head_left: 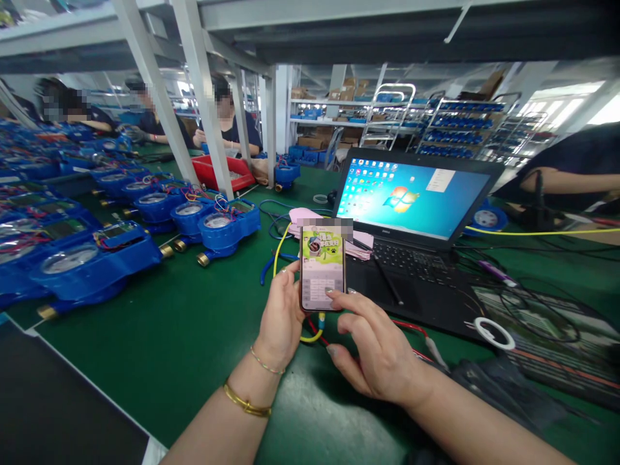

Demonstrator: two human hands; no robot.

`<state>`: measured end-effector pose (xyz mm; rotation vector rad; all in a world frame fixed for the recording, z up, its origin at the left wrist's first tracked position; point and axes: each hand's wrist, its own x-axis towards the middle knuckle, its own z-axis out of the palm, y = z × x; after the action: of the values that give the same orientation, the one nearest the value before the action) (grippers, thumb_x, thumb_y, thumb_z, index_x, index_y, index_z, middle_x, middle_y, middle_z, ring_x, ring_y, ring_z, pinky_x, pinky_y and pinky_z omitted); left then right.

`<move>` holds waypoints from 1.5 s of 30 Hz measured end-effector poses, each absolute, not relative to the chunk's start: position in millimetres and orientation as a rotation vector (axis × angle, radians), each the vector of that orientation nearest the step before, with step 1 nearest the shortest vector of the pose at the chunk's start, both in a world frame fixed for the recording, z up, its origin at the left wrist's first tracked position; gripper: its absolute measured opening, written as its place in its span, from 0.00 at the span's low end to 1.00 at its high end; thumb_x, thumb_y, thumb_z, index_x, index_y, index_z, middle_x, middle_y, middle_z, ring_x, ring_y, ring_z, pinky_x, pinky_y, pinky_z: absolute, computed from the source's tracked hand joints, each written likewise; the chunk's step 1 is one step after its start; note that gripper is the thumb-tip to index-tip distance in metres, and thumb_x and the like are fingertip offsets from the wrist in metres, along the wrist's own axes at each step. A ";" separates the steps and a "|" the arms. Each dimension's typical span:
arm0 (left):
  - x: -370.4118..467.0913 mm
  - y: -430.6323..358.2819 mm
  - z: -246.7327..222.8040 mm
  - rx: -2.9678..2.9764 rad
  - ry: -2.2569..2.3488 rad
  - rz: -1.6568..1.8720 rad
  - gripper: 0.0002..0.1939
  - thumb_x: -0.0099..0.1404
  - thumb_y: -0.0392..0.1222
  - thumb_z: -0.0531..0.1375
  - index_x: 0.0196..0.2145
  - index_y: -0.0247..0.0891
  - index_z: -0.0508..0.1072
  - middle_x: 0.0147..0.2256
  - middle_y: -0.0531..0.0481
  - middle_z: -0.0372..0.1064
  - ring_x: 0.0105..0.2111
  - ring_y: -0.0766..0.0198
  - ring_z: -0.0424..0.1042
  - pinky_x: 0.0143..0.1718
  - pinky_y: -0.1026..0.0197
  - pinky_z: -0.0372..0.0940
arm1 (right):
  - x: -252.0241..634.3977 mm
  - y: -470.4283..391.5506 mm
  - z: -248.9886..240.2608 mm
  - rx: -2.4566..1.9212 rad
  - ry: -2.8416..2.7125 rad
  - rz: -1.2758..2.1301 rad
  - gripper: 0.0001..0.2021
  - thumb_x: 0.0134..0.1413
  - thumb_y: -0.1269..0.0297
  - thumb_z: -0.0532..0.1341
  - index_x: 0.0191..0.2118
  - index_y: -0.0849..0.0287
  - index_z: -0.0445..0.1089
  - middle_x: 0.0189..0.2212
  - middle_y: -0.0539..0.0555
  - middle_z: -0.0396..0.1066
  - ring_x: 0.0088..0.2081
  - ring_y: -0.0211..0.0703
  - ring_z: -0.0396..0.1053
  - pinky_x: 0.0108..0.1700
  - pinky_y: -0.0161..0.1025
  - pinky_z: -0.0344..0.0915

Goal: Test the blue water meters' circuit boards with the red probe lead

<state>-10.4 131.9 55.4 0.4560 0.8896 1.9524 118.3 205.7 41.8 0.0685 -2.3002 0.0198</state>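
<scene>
My left hand (283, 313) is wrapped round a smartphone (322, 268), held upright above the green bench. An on-screen keypad fills the lower part of its lit screen, with a green and yellow picture above. My right hand (375, 342) has its index finger at the keypad; the other fingers are loosely bent and apart, holding nothing. Behind the phone lies a stack of pink paper slips (361, 248), partly hidden. A black laptop (411, 213) stands open to the right, its screen on a desktop, with a black pen (387, 281) lying across its palm rest.
Rows of blue water meters (227, 226) with brass ends and exposed wires cover the left of the bench. A red bin (239, 173) stands by the metal posts. Cables, a white ring (494, 332) and a dark mat (557, 336) lie at right. Other people sit beyond the bench.
</scene>
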 end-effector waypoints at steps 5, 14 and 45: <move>-5.8 131.7 55.8 0.546 0.890 1.904 0.21 0.70 0.49 0.41 0.52 0.36 0.61 0.44 0.44 0.72 0.45 0.59 0.70 0.51 0.57 0.60 | 116.8 205.6 40.9 0.040 -2.305 0.023 0.05 0.53 0.71 0.54 0.38 0.62 0.60 0.44 0.68 0.68 0.50 0.55 0.68 0.48 0.52 0.71; -10.1 132.2 52.1 0.483 0.863 1.949 0.21 0.69 0.51 0.43 0.51 0.37 0.63 0.42 0.45 0.72 0.43 0.58 0.71 0.48 0.56 0.63 | 118.9 206.9 39.8 0.004 -2.253 0.057 0.04 0.54 0.71 0.54 0.37 0.60 0.61 0.42 0.67 0.70 0.47 0.53 0.69 0.46 0.52 0.71; -4.1 131.8 50.7 0.638 0.861 1.862 0.22 0.67 0.52 0.45 0.52 0.37 0.61 0.47 0.45 0.71 0.51 0.55 0.66 0.55 0.52 0.56 | 115.7 203.6 38.6 0.026 -2.306 0.009 0.06 0.53 0.70 0.54 0.38 0.62 0.60 0.44 0.69 0.68 0.51 0.56 0.67 0.49 0.53 0.70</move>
<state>-4.1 131.8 50.7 0.6375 0.8612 1.8623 115.7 203.6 38.6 0.0265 -2.3063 0.0092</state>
